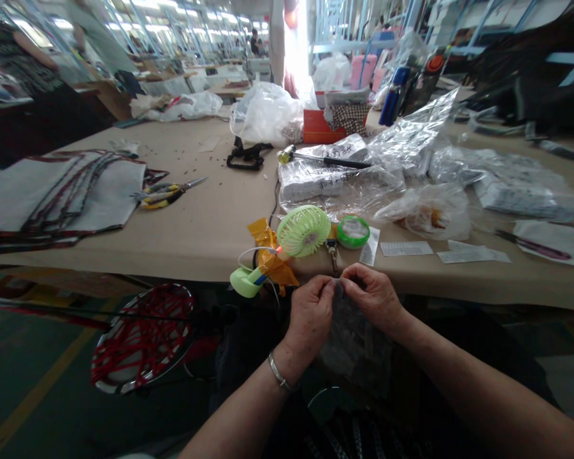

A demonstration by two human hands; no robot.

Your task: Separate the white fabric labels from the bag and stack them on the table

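Note:
My left hand (314,313) and my right hand (373,294) meet just off the table's front edge, thumbs and fingertips pinched together. Between them they hold the upper edge of a clear plastic bag (356,341), which hangs down over my dark lap. What the bag contains, if anything, is too dim to make out. A metal bangle is on my left wrist. Straight ahead of the hands lie a small metal tool with a dark top (332,255) and a round green tub (353,232). A light green fan (304,232) is fixed at the edge with orange tape.
Dark-edged fabric pieces (90,191) and yellow-handled pliers (165,194) are at left. A hammer (325,159) rests on plastic-wrapped bundles. Paper strips (406,248) and tweezers (535,245) lie at right. A red-strapped round frame (143,338) stands below the table. Other people are in the background.

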